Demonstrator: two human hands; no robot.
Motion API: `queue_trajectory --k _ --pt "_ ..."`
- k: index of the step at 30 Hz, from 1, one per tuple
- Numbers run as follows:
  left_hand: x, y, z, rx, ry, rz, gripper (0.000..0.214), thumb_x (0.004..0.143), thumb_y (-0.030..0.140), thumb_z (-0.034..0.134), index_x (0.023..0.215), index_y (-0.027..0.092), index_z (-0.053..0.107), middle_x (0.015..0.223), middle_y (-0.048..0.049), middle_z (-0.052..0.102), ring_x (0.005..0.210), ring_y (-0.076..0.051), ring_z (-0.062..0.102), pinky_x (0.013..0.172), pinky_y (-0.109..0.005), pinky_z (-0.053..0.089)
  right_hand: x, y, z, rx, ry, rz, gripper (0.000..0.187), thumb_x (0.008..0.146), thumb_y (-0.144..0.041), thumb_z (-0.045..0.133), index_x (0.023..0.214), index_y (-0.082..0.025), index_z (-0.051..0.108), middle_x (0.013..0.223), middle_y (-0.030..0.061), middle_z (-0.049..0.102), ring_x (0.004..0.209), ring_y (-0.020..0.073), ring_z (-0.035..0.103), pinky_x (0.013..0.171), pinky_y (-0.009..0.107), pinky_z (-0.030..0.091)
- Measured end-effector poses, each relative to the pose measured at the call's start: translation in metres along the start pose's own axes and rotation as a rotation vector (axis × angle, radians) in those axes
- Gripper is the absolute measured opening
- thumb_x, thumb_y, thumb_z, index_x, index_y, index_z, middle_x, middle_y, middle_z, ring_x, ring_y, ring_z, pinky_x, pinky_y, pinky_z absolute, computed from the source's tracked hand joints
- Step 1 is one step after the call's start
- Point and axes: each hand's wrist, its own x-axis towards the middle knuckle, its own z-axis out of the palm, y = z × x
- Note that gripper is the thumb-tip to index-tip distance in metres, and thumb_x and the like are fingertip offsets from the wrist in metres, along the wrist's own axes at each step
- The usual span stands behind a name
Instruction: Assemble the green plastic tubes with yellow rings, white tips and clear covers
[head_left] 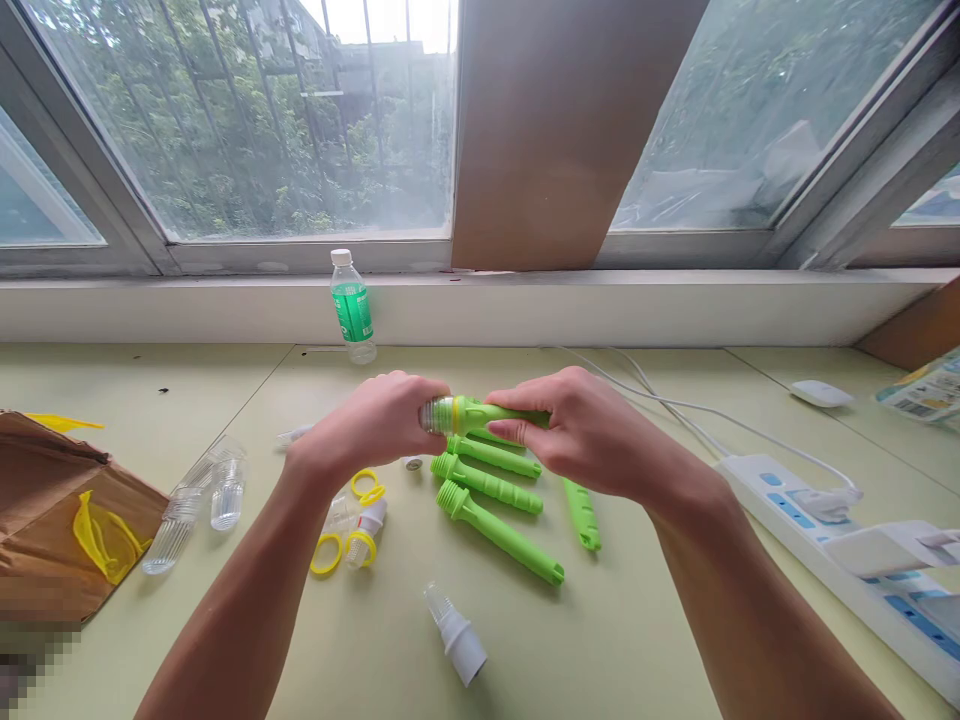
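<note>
**Joint held in line above the bench: watch axis and ring**

Left hand [379,420] is closing around the clear ribbed piece [435,415]; right hand [577,430] is pinching the green handle [474,414] by its shaft, thumb against fingers. Both parts are meeting end to end between the hands, above the bench [637,630], with the yellow ring [454,414] sitting at the joint.

Looks like the hands are working that joint; can't tell if they're tightening or loosening. Either way I'd be holding both axes collinear, turning one side while steadying the other, and watching the ring for tilt. Tilting would be risking crossed threads; over-squeezing could be flexing the clear wall.

Loose green handles [502,535] are lying just below, so I'd be working above them. White-and-clear part [457,638] is lying nearer the wearer.
</note>
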Motion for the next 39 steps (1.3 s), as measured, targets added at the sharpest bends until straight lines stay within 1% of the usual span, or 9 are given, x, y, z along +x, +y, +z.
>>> queue_trajectory --k 4,8,15,18,24,29,32,35,39 --pt "0.003 0.010 0.004 0.236 0.173 0.059 0.015 0.069 0.018 0.059 0.069 0.022 0.044 0.057 0.0058 0.047 0.050 -0.011 0.037 0.049 -0.025 0.019 0.001 0.006 -0.004 0.135 -0.099 0.067 0.031 0.088 -0.030 0.048 0.063 -0.019 0.061 0.056 -0.0052 0.029 0.052 0.0098 0.020 0.046 0.024 0.019" --pt "0.004 0.016 0.006 0.296 0.244 0.072 0.012 0.074 0.019 0.058 0.075 0.022 0.046 0.064 0.0039 0.055 0.056 -0.013 0.046 0.051 -0.024 0.021 0.000 0.015 -0.007 0.201 -0.103 0.111 0.030 0.088 -0.036 0.048 0.074 -0.019 0.068 0.055 -0.0042 0.038 0.049 0.0094 0.024 0.043 0.024 0.019" --pt "-0.001 0.003 -0.002 -0.130 -0.064 -0.026 0.035 0.070 0.054 0.063 0.082 0.023 0.052 0.067 0.0049 0.053 0.056 -0.011 0.045 0.048 -0.022 0.028 -0.001 0.008 0.000 0.029 0.105 0.011 0.014 0.081 -0.028 0.062 0.090 -0.026 0.073 0.071 -0.0012 0.065 0.061 0.0130 0.050 0.057 0.023 0.033" --pt "0.001 -0.002 0.000 -0.111 -0.076 -0.011 0.027 0.073 0.041 0.060 0.066 0.020 0.045 0.060 0.0055 0.044 0.053 -0.009 0.037 0.046 -0.022 0.025 -0.002 0.000 0.002 -0.124 0.141 -0.040 0.014 0.083 -0.027 0.060 0.086 -0.029 0.073 0.067 -0.0023 0.064 0.059 0.0129 0.050 0.055 0.024 0.029" --pt "0.004 0.000 0.004 0.215 0.142 0.037 0.020 0.068 0.022 0.055 0.060 0.020 0.037 0.050 0.0049 0.039 0.047 -0.010 0.035 0.047 -0.026 0.018 0.002 -0.007 0.008 -0.296 0.143 -0.048 0.016 0.085 -0.027 0.055 0.085 -0.026 0.070 0.057 -0.0031 0.054 0.052 0.0126 0.040 0.051 0.025 0.022" --pt "0.007 0.005 0.010 0.439 0.261 0.054 0.007 0.075 0.019 0.053 0.073 0.021 0.047 0.063 0.0003 0.058 0.057 -0.017 0.055 0.050 -0.027 0.019 0.005 0.002 0.005 -0.073 0.015 0.015 0.026 0.088 -0.031 0.048 0.079 -0.021 0.069 0.051 -0.0059 0.042 0.049 0.0105 0.031 0.049 0.024 0.022" --pt "0.010 0.011 0.013 0.446 0.279 0.044 0.005 0.077 0.019 0.054 0.077 0.021 0.049 0.067 -0.0008 0.059 0.063 -0.018 0.058 0.050 -0.027 0.020 0.003 0.008 0.000 0.034 -0.041 0.058 0.030 0.088 -0.035 0.047 0.081 -0.020 0.072 0.053 -0.0054 0.046 0.050 0.0097 0.031 0.048 0.024 0.022" --pt "0.007 0.015 0.011 0.315 0.209 0.013 0.010 0.077 0.026 0.057 0.075 0.021 0.049 0.065 0.0008 0.057 0.059 -0.016 0.055 0.049 -0.025 0.021 0.000 0.009 -0.004 0.014 0.008 0.067 0.025 0.085 -0.034 0.052 0.086 -0.022 0.074 0.059 -0.0031 0.056 0.053 0.0108 0.041 0.050 0.024 0.026" --pt "-0.001 0.010 0.001 -0.037 -0.053 -0.005 0.025 0.074 0.046 0.061 0.077 0.022 0.052 0.062 0.0043 0.052 0.054 -0.012 0.047 0.047 -0.023 0.026 -0.003 0.002 -0.005 -0.065 0.048 -0.002 0.018 0.083 -0.029 0.057 0.088 -0.029 0.075 0.067 -0.0022 0.065 0.058 0.0124 0.050 0.055 0.024 0.030"
